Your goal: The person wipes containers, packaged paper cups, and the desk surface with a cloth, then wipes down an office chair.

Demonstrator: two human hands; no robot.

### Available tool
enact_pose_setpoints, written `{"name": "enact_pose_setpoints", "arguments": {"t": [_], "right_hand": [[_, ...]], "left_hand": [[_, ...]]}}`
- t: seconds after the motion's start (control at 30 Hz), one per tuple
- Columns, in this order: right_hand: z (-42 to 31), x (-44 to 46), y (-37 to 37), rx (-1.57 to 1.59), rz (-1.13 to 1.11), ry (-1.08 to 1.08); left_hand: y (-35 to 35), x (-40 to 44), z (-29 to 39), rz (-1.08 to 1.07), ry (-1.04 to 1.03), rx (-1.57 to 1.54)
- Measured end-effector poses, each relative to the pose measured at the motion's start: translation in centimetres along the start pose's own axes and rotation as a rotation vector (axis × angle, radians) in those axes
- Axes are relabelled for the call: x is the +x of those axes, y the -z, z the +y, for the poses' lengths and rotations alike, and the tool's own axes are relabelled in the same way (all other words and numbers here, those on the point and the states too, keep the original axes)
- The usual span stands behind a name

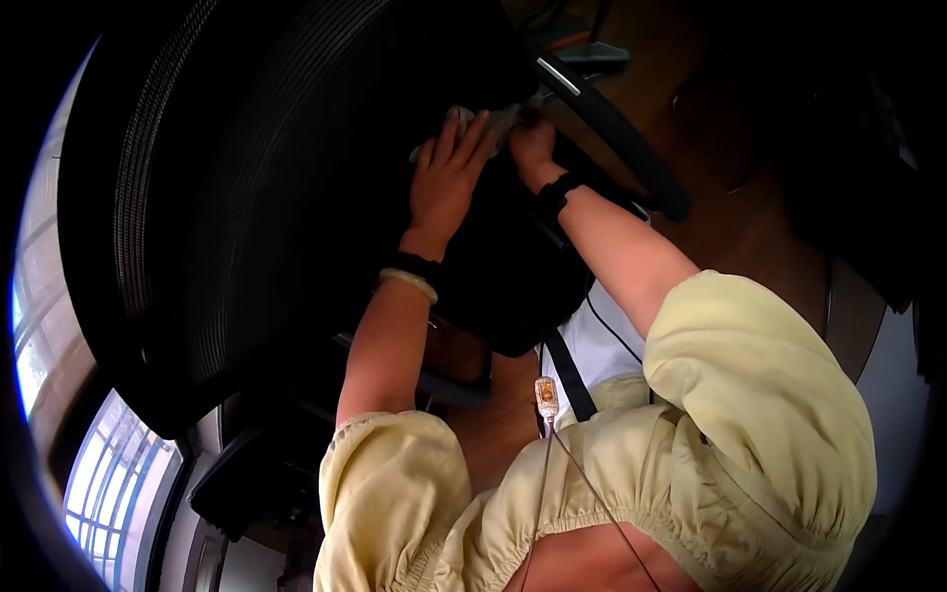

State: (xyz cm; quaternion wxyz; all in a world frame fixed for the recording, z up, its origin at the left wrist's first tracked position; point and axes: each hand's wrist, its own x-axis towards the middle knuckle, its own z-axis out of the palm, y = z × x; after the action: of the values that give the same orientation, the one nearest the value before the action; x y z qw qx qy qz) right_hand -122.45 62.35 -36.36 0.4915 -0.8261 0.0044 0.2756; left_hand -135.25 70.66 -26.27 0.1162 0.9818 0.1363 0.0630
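My left hand [444, 187] lies with its fingers stretched out over a crumpled pale cloth [503, 120], against a black office chair [237, 197]. Bits of the cloth show past the fingertips. Close by on the right, my right hand [534, 145] is closed at the cloth's other end; its fingers are in shadow, so what they grip cannot be made out. Each wrist wears a black band, and a pale bangle [409, 283] circles the left one.
A chair armrest [617, 138] with a silver strip curves just right of my right hand. A second armrest [454, 385] sits below my left forearm. Wooden floor [681, 118] shows at upper right, and a bright barred window [118, 493] at lower left. A pendant [546, 397] hangs from my neck.
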Motion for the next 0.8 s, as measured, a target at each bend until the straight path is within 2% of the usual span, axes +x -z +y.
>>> {"name": "enact_pose_setpoints", "arguments": {"t": [0.07,0.13,0.17,0.27,0.3,0.37,0.4,0.47,0.53,0.57,0.6,0.7,0.8], "right_hand": [[0.6,1.9,1.8,-0.221,-0.060,0.180],[2.5,3.7,1.6,-0.386,-0.256,0.366],[3.9,3.6,1.1,-0.466,-0.357,0.453],[6.6,0.8,-1.1,-1.121,-0.455,0.774],[3.6,-1.4,-2.1,-1.131,-0.588,0.548],[4.3,-3.5,-5.0,-1.230,-0.770,0.551],[3.4,-5.5,-5.4,-1.133,-0.907,0.480],[4.0,-9.0,-6.6,-1.104,-1.152,0.631],[4.9,-12.7,-7.6,-1.173,-1.367,0.799],[6.6,-14.1,-8.1,-1.204,-1.447,0.890],[7.7,-14.9,-8.1,-1.183,-1.490,0.960],[8.5,-15.9,-6.9,-1.148,-1.612,1.090],[10.7,-13.2,-6.8,-1.198,-1.418,1.227]], "left_hand": [[-2.1,1.2,1.4,0.069,0.039,-0.014],[-3.0,2.0,2.2,0.141,0.091,-0.006],[-3.3,1.8,2.0,0.158,0.075,-0.128],[-6.2,-1.7,1.1,-0.022,0.091,-0.159],[-6.8,-3.3,0.4,-0.079,0.195,-0.150],[-7.8,-8.6,-1.7,-0.175,0.414,-0.092],[-8.4,-11.7,-2.7,-0.212,0.533,-0.039],[-7.4,-17.0,-2.2,-0.431,0.830,-0.025],[-12.6,-25.7,-1.3,-0.398,1.099,-0.076],[-11.1,-26.0,0.4,-0.472,1.146,-0.136],[-9.7,-25.6,2.7,-0.547,1.192,-0.196],[-11.9,-26.9,8.5,-0.221,1.521,-0.411],[-13.5,-25.7,9.3,-0.202,1.434,-0.325]]}}
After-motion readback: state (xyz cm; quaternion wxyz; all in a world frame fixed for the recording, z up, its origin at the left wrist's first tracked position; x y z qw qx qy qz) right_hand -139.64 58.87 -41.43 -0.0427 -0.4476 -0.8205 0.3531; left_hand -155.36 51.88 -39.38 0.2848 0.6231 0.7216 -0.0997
